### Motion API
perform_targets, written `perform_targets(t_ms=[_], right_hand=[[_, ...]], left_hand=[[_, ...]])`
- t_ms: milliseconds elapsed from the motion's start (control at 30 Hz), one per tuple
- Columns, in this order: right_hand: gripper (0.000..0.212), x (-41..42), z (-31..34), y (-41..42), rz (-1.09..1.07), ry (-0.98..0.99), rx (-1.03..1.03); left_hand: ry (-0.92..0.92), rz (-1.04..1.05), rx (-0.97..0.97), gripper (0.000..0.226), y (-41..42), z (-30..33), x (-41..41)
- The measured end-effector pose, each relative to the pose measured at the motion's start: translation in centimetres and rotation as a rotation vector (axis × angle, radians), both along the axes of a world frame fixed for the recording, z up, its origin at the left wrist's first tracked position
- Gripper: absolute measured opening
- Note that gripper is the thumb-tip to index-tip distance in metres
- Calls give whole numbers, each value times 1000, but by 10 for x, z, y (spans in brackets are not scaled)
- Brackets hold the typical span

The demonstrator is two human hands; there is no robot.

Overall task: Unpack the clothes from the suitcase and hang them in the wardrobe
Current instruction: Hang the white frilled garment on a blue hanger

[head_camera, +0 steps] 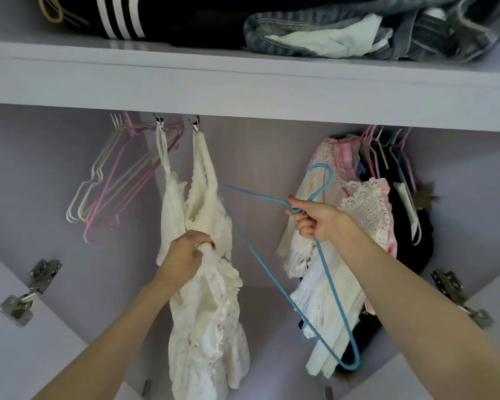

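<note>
Right hand (312,220) gripped blue hanger (274,272) at its neck, hook above the fist; left hand (185,255) bunched the white dress (205,313), likely readying it for threading.

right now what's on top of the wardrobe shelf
On the shelf lie a black garment with white stripes and crumpled jeans with white cloth tucked in them. Anything behind them is covered.

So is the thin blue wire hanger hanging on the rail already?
No, the right hand grips the thin blue wire hanger below the rail.
</note>
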State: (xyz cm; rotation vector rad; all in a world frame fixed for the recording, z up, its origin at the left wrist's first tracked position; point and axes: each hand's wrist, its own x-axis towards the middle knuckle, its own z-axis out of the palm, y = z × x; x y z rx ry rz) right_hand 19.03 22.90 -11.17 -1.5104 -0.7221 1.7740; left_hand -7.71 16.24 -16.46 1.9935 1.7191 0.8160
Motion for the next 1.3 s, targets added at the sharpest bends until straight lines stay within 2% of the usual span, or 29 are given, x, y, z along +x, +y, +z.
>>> perform_targets(t_ms=[67, 167, 367, 567, 733, 800, 900, 967, 1100, 1167, 1233, 1300], right_hand=[[31, 3, -4, 5, -116, 101, -26], [34, 8, -16, 8, -269, 223, -43], [38, 5, -18, 8, -485, 352, -6], [35, -1, -14, -2, -580, 494, -46], [29, -4, -11, -8, -583, 506, -47], [25, -7, -7, -12, -557, 515, -26], [24, -10, 3, -18, -524, 524, 46], [24, -12, 10, -23, -478, 491, 107], [16, -22, 11, -34, -379, 394, 166], [10, -26, 5, -38, -345, 374, 166], [10, -27, 3, -41, -324, 401, 173], [11, -29, 8, -42, -315, 462, 195]], left_hand=[[-152, -59, -59, 45, -7, 9, 8], [-213, -187, -195, 52, -18, 11, 13], [-237, -250, -358, 45, -39, 11, 14], [-185, -256, -365, 25, -51, 1, 19], [-229, -151, -319, 20, -49, 2, 29], [-176, -130, -321, 18, -47, 3, 33], [-99, -230, -447, 20, -46, 6, 41], [-115, -322, -557, 20, -47, 9, 48], [-337, -410, -695, 19, -56, 19, 62], [-458, -496, -729, 37, -60, 25, 68], [-433, -584, -728, 48, -64, 32, 77], [-333, -633, -688, 41, -66, 35, 87]])
